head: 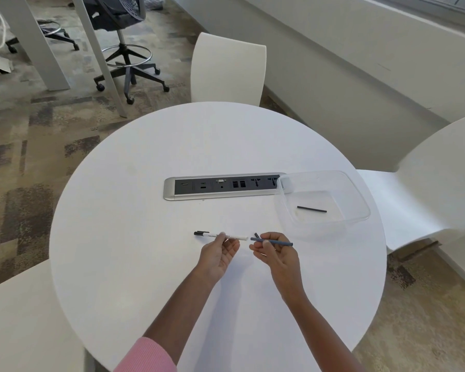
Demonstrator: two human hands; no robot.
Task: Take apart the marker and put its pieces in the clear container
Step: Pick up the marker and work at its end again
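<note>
Two hands, left hand fingertips pinching marker barrel, right hand gripping ink rod

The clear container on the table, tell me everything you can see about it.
The clear container is a shallow, see-through plastic tub, rectangular with rounded corners and no lid. It sits upright on the white table, near its right edge, its far left corner overlapping the end of the power strip. One short black stick lies flat inside it. Neither hand touches it.
</note>
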